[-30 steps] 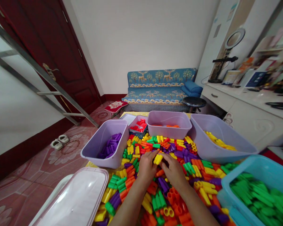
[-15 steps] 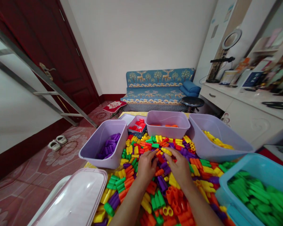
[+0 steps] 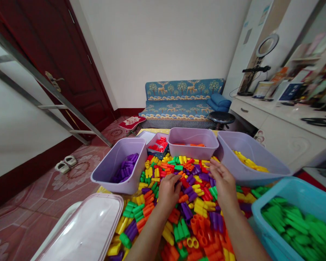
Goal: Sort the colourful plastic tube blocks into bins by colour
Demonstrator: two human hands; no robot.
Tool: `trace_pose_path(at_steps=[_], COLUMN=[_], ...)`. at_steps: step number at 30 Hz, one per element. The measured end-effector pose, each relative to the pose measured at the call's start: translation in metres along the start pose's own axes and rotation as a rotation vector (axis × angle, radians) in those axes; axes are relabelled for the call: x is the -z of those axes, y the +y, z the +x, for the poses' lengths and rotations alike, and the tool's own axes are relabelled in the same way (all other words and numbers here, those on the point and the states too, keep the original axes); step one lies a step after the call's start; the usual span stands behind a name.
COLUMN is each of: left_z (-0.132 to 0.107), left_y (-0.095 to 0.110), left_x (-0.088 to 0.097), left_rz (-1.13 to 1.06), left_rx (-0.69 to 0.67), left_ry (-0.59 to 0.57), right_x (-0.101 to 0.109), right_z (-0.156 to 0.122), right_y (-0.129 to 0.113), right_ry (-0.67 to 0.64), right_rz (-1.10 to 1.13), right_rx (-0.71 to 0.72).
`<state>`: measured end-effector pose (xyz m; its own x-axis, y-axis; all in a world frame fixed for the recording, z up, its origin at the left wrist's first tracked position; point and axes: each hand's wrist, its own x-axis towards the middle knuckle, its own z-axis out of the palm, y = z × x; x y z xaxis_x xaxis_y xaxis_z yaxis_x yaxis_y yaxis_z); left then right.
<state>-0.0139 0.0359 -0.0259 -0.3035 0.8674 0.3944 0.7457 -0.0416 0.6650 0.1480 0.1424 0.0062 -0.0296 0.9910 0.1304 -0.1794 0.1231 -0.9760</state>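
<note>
Above the heap of colored plastic blocks [image 3: 187,212], the left hand [image 3: 168,192] curls down, its grip unclear; the right hand [image 3: 224,183] spreads open near the lilac tub [image 3: 233,154].

Bright, even indoor light - only soft shadows. Glare on the clear plastic lid [image 3: 83,232]. The plastic bricks [image 3: 186,212] are sharp; fisheye bends the ladder [image 3: 57,93] - shelf items [image 3: 315,81] soft.
</note>
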Motion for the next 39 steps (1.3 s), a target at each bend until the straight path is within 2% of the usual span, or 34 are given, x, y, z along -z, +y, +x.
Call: trace_pose_path(at_steps=[2, 6, 8, 12, 15, 17, 22, 25, 33, 39], left_z=[0.0, -0.001, -0.001, -0.001, -0.001, -0.002, -0.002, -0.001, 0.002, 0.001], left_y=[0.0, -0.001, -0.002, -0.002, -0.003, -0.003, -0.004, -0.001, 0.003, 0.001], left_x=[0.0, 0.0, -0.001, -0.002, -0.002, -0.003, -0.002, 0.002, 0.008, 0.007], left_rz=[-0.014, -0.039, -0.047, -0.052, -0.048, -0.053, -0.147, -0.243, -0.377, -0.382], left_rx=[0.003, 0.012, 0.015, 0.034, 0.038, 0.03, 0.029, 0.048, 0.118, 0.086], left_ry=[0.017, 0.033, 0.035, 0.05, 0.05, 0.043, 0.017, 0.014, 0.112, 0.079], right_x=[-0.002, -0.015, -0.024, -0.035, -0.036, -0.036, -0.035, -0.034, -0.028, -0.025], right_z=[-0.002, 0.0, 0.001, 0.001, -0.005, -0.012, -0.029, -0.034, -0.038, -0.038], right_y=[0.019, 0.039, 0.039, 0.027, 0.018, 0.018, 0.026, 0.026, 0.027, 0.028], right_ry=[-0.173, -0.39, -0.461, -0.547, -0.59, -0.602, -0.5, -0.438, -0.483, -0.501], right_rz=[-0.266, -0.717, -0.875, -1.045, -1.006, -0.875, -0.395, -0.277, -0.215, -0.403], right_rx=[0.026, 0.309, 0.389, 0.416, 0.392, 0.323, 0.034, -0.02, 0.001, 0.112])
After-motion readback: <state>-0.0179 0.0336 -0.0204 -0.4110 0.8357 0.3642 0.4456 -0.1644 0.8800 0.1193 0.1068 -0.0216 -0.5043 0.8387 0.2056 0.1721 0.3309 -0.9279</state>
